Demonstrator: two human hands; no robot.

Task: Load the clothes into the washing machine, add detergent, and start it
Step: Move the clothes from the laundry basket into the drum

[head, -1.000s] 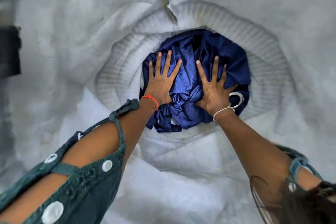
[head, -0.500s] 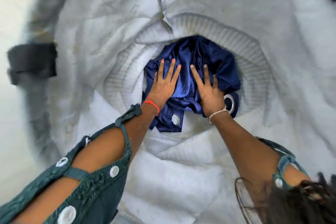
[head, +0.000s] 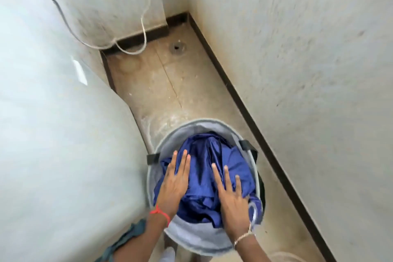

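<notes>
A shiny blue cloth point(head: 204, 161) is bundled in a round grey basket point(head: 192, 235) that stands on the tan floor. My left hand point(head: 174, 185) lies flat on the cloth's left side, fingers straight and a little apart. My right hand point(head: 231, 200) lies flat on its right side, fingers spread. Neither hand is closed around the cloth. A metal eyelet ring point(head: 254, 208) on the cloth's edge shows beside my right wrist. No washing machine drum or detergent is visible.
A large white curved surface point(head: 53, 134) fills the left, close to the basket. A plastered wall point(head: 319, 70) with a dark skirting runs along the right. The basket has black handles point(head: 246, 145). A floor drain point(head: 177, 48) and a loose cord point(head: 63, 15) lie beyond.
The view has swung sharply. The white crumpled, ribbed surround seen before is gone, and the blue cloth now shows in the grey basket on the floor. Both hands remain flat on it.
</notes>
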